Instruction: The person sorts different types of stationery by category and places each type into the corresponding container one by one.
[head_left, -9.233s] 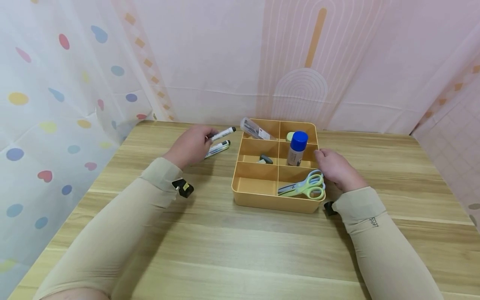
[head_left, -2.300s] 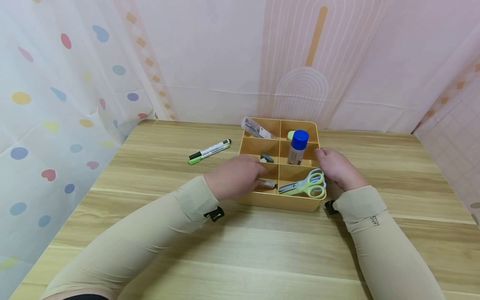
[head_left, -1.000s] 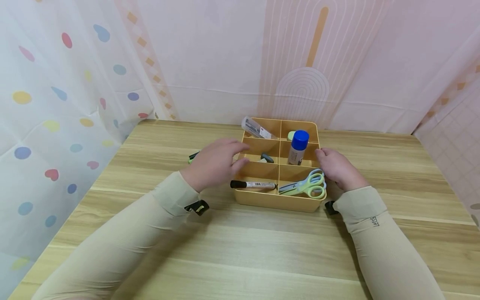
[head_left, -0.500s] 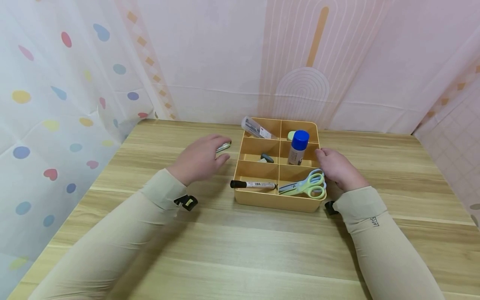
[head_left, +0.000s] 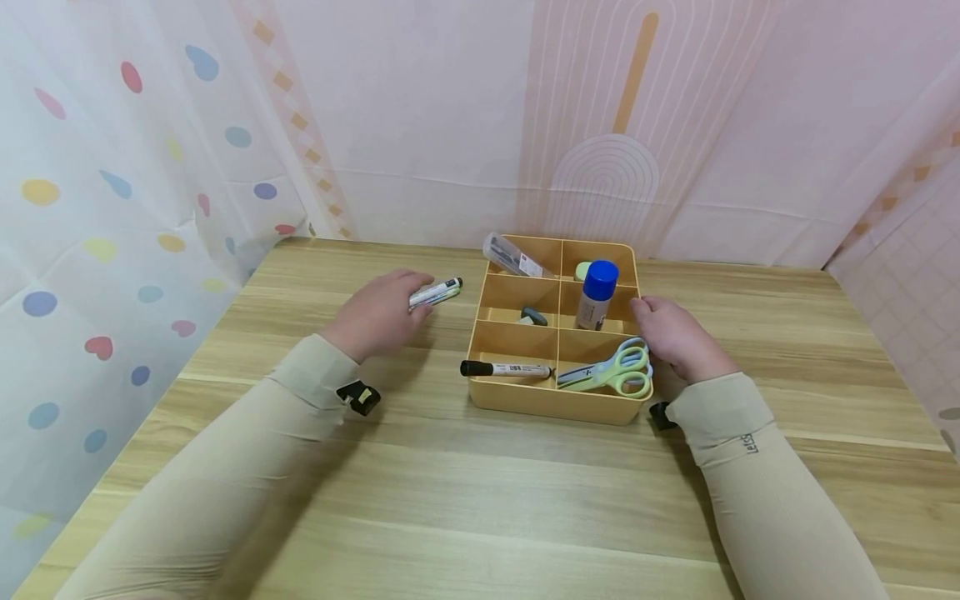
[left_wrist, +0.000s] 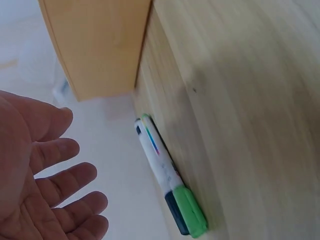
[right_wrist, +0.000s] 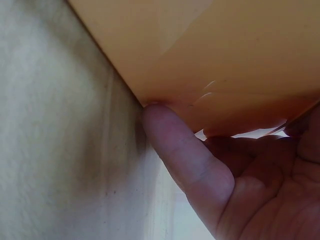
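Note:
My left hand [head_left: 377, 315] hovers at the left, beside two pens lying side by side on the table: a white marker with a black cap [head_left: 442, 290] and a green-capped highlighter [left_wrist: 191, 212]. In the left wrist view its fingers are spread and apart from both pens. My right hand [head_left: 678, 337] holds the right side of a tan six-compartment organizer [head_left: 555, 406]; in the right wrist view one finger [right_wrist: 182, 150] presses the outer wall low down, near the table. Another black-capped marker [head_left: 517, 370] lies in the front left compartment, its cap over the rim.
Two pairs of scissors [head_left: 611, 373] sit in the front right compartment. A blue-capped glue bottle [head_left: 596, 296] stands behind them. Dark and pale small items [head_left: 533, 317] lie middle left, a clear case [head_left: 516, 257] back left, and a pale green item [head_left: 582, 271] back right.
My left hand put a marker into the front left compartment and let go of it. It then moved back left to the two pens on the table. The right hand stayed on the organizer.

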